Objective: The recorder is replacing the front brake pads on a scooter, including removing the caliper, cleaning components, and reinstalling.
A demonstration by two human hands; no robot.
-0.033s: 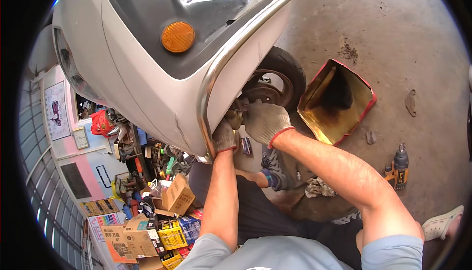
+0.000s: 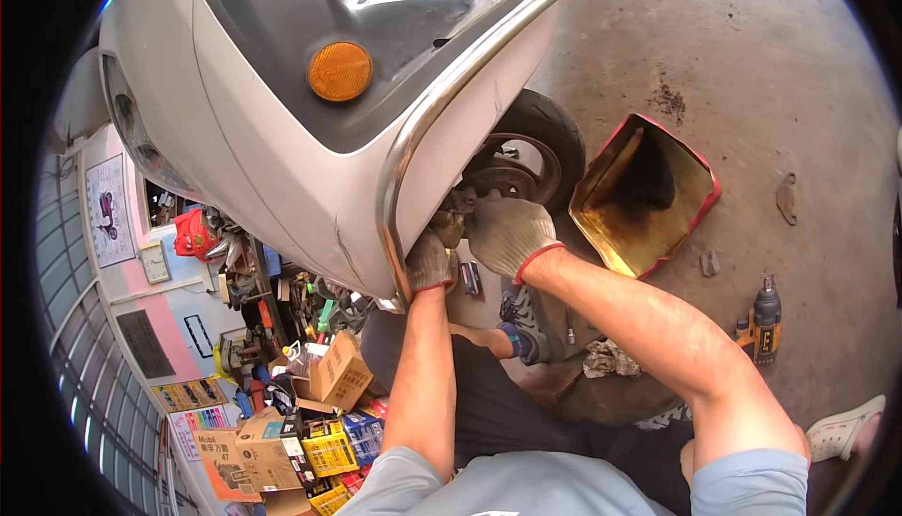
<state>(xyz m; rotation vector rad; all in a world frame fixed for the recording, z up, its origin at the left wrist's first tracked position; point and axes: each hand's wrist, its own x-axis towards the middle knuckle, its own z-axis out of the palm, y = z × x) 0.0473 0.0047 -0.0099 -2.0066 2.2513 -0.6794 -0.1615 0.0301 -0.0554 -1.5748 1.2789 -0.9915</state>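
A white scooter front with a dark top panel (image 2: 244, 18) and chrome bar (image 2: 390, 201) fills the upper left. Beneath it are the black-tyred wheel (image 2: 554, 135) and a greasy metal part like a brake caliper (image 2: 455, 204). My right hand (image 2: 512, 234), in a grey red-cuffed glove, has its fingers curled on that part. My left hand (image 2: 428, 260), gloved alike, is tucked under the bodywork against the same area, fingertips mostly hidden. A small dark packet (image 2: 471, 277) lies just below them.
An open, blackened tin (image 2: 691, 196) lies right of the wheel. A cordless tool (image 2: 766, 323), crumpled rag (image 2: 611, 358) and loose metal piece (image 2: 785, 196) rest on the floor. Cardboard boxes (image 2: 343, 375) and cluttered shelves crowd the left. Another person's clogged foot (image 2: 841, 431) shows at right.
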